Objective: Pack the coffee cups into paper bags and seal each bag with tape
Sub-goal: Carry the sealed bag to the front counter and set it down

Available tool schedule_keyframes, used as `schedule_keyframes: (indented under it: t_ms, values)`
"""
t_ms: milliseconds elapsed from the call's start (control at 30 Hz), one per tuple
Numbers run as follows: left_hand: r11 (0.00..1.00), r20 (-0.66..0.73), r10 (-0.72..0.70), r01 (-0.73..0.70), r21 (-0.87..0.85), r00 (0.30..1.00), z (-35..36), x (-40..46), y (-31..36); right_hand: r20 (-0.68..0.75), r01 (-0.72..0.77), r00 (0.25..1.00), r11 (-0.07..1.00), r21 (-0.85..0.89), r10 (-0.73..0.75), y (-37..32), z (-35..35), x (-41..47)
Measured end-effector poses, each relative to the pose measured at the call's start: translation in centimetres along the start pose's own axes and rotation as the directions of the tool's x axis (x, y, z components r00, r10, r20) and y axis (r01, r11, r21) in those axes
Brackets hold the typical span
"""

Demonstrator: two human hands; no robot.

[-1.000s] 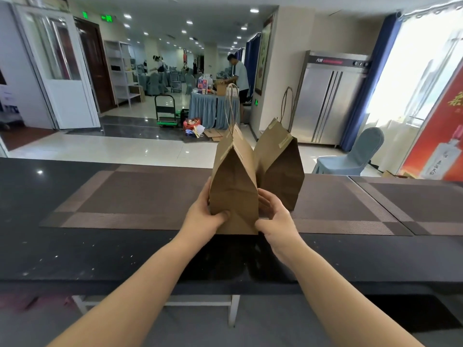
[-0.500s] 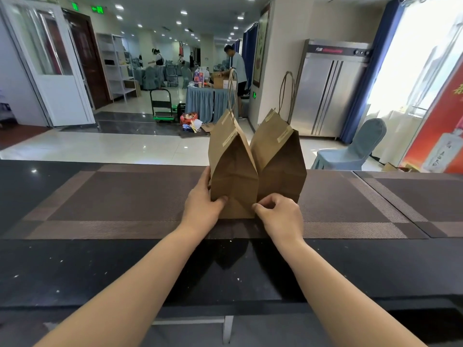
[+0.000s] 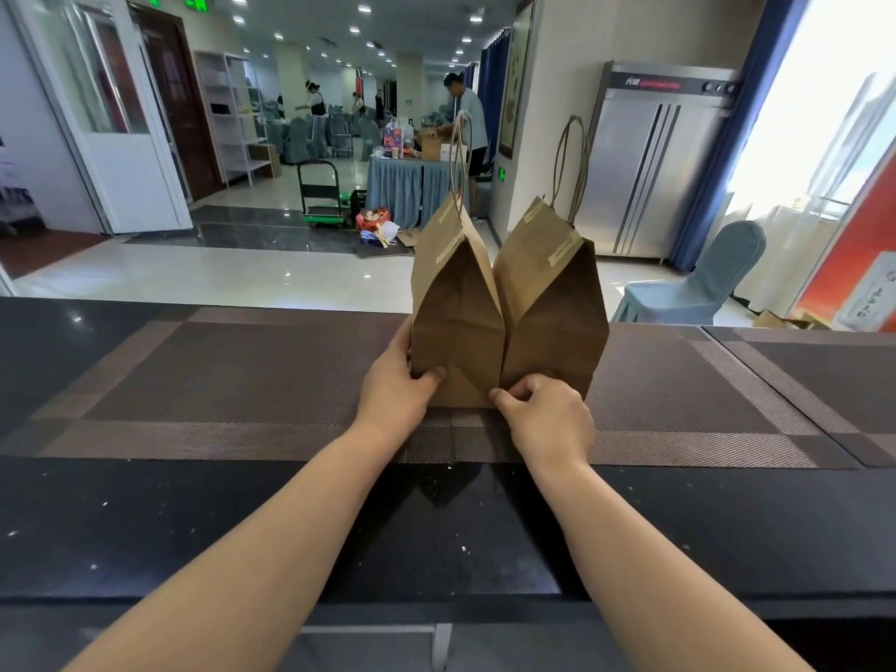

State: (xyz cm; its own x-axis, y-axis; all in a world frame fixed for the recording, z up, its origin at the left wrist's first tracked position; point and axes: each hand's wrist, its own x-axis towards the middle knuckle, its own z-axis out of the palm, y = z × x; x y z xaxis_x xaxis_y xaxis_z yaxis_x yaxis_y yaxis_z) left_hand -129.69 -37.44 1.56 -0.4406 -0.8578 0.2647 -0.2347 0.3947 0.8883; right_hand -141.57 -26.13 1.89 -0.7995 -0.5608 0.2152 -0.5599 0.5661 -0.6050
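Two taped bags now sit farther in on the worktop; my left hand grips the 11 o'clock bag, right hand pinches its corner; packing looks finished

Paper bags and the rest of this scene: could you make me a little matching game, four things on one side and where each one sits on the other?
Things:
1. left paper bag
2. right paper bag
3. blue-covered chair
4. steel cabinet

Places:
A. against the far wall, beside the blue curtain
B. on the floor beyond the counter, at right
C. on the placemat, gripped by the left hand
D. on the placemat, the right hand at its base

Pairs: 1-C, 2-D, 3-B, 4-A
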Motion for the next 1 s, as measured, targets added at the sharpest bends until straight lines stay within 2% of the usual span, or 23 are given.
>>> schedule_keyframes:
  t_ms: [200, 367, 467, 600, 833, 1000]
  values:
    - [0.998, 0.003, -0.011, 0.011, 0.057, 1.000, -0.2, -0.7, 0.4, 0.017, 0.017, 1.000, 0.999, -0.042, -0.017, 0.1, 0.3, 0.1]
    - [0.992, 0.014, -0.083, 0.082, 0.095, 0.996, -1.3, -2.7, 1.1, 0.024, 0.060, 0.998, 0.996, -0.069, -0.058, 0.0, 0.0, -0.4]
    - [0.987, -0.001, -0.106, 0.106, 0.119, 0.994, -2.6, -4.7, 1.3, 0.003, 0.112, 0.994, 0.989, -0.097, -0.113, -0.3, -0.3, -1.4]
    - [0.989, 0.032, -0.074, 0.070, 0.127, 0.997, -4.9, -7.4, 1.5, -0.016, 0.207, 0.977, 0.969, -0.132, -0.211, -0.8, -1.2, -3.9]
    - [0.990, 0.101, -0.029, 0.015, 0.143, 0.994, -9.6, -13.3, 1.3, 0.140, 0.392, 0.914, 0.917, -0.073, -0.380, -2.4, -2.2, -10.0]
    - [0.989, 0.078, -0.021, 0.009, 0.149, 0.997, -14.0, -18.1, 0.3, 0.223, 0.508, 0.845, 0.860, -0.051, -0.486, -4.7, -2.1, -14.9]
